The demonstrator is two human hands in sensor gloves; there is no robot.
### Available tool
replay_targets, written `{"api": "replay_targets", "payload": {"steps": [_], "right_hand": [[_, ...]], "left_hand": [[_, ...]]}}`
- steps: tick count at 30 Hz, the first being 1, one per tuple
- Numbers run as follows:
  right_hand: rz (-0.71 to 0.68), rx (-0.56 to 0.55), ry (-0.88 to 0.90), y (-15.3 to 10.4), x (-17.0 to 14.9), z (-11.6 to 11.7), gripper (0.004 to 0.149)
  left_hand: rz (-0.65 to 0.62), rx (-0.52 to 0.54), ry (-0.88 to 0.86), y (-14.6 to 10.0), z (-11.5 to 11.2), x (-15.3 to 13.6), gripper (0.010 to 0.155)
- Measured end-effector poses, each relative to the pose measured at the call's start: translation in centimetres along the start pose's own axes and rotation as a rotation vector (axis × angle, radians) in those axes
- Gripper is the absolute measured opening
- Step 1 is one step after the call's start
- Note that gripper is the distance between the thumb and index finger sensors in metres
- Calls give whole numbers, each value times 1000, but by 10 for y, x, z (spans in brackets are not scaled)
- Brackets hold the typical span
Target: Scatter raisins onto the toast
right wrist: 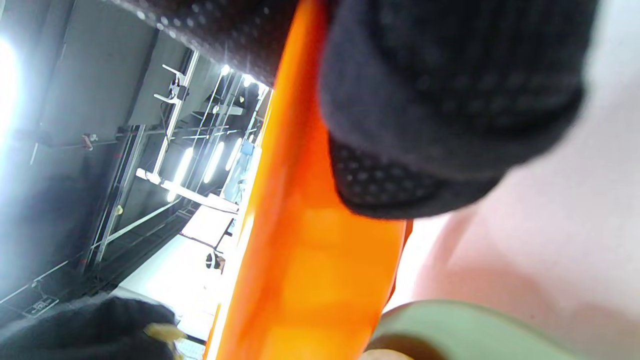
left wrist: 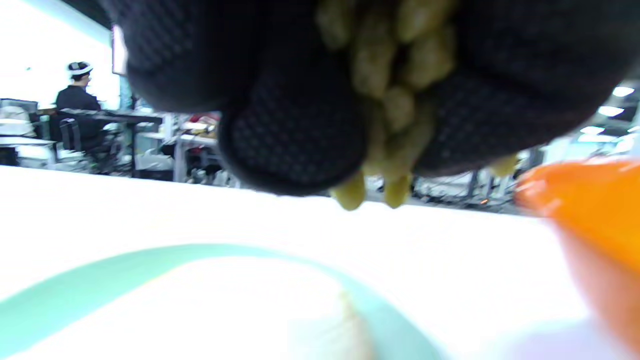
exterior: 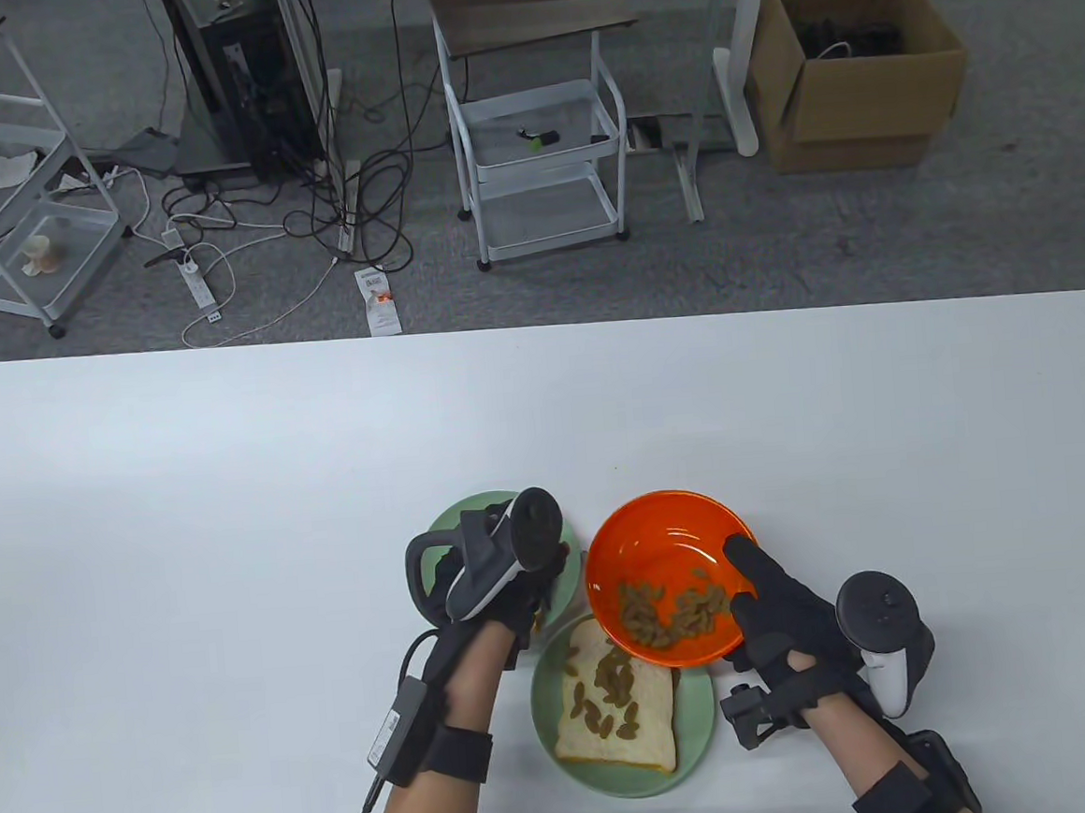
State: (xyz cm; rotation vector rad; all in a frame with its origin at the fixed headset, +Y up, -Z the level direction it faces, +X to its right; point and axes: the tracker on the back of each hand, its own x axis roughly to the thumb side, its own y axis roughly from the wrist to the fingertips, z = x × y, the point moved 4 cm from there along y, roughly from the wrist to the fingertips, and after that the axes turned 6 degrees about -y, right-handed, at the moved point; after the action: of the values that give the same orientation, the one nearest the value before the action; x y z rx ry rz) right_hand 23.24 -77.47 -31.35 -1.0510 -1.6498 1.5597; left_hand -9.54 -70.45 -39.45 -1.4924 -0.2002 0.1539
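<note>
A second green plate (exterior: 453,517) is largely covered by the left hand (exterior: 504,574), and the tilted orange bowl (exterior: 666,547), gripped at its rim by the right hand (exterior: 785,622), overhangs the nearer plate (exterior: 691,742). Raisins (left wrist: 385,115) are pinched in the left fingertips (left wrist: 295,135). The toast (exterior: 623,710) lies on the nearer plate, just beside that hand, with raisins already scattered on it.

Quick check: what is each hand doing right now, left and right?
Left hand: pinching raisins over the far green plate.
Right hand: gripping the orange bowl, tilted.

Grey carpet floor (exterior: 589,281), cables tangled at 11 o'clock. White carts (exterior: 537,158) at 12, cardboard box (exterior: 863,62) at 1.
</note>
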Motion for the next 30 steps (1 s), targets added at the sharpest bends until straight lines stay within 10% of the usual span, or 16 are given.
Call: {"api": "replay_targets", "payload": {"steps": [15, 23, 30], "right_hand": [[-4, -13, 17, 3, 1, -5, 56], [-12, -6, 19, 4, 1, -5, 56], [-14, -3, 28, 3, 1, -5, 56]], "left_hand": [[127, -91, 169, 21, -47, -37, 41], [115, -349, 186, 12, -49, -31, 60], [63, -224, 163, 8, -40, -23, 54]]}}
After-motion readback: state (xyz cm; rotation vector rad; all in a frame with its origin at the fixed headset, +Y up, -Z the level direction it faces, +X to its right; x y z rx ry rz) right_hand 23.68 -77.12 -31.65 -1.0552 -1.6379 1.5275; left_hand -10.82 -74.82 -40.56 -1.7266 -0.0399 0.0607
